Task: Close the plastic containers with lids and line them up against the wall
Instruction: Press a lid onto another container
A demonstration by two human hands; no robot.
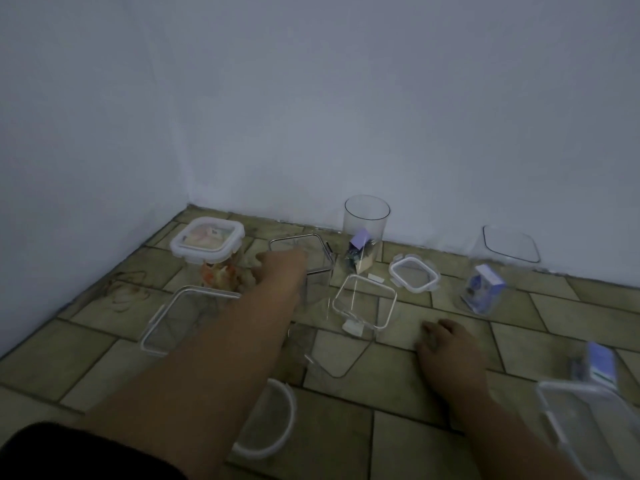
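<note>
My left hand [281, 268] reaches forward to the near rim of an open, square clear container [313, 249] with a dark rim; blur hides whether the fingers grip it. To its left stands a closed container [207, 239] with a white clip lid and coloured contents. My right hand [446, 348] rests palm down on the floor and holds nothing. An open square container [364, 301] stands between the two hands. A small white-rimmed lid [414, 273] lies beyond the right hand. A tall round open container [367, 220] and an open square one [510, 247] stand by the wall [346, 116].
A large clear lid [162, 327] lies left of my forearm, and a round lid [277, 424] lies under it. A clear tub holding a purple box [483, 289] sits at the right. Another lidded tub [581, 420] is at the bottom right. The floor [433, 438] is tiled.
</note>
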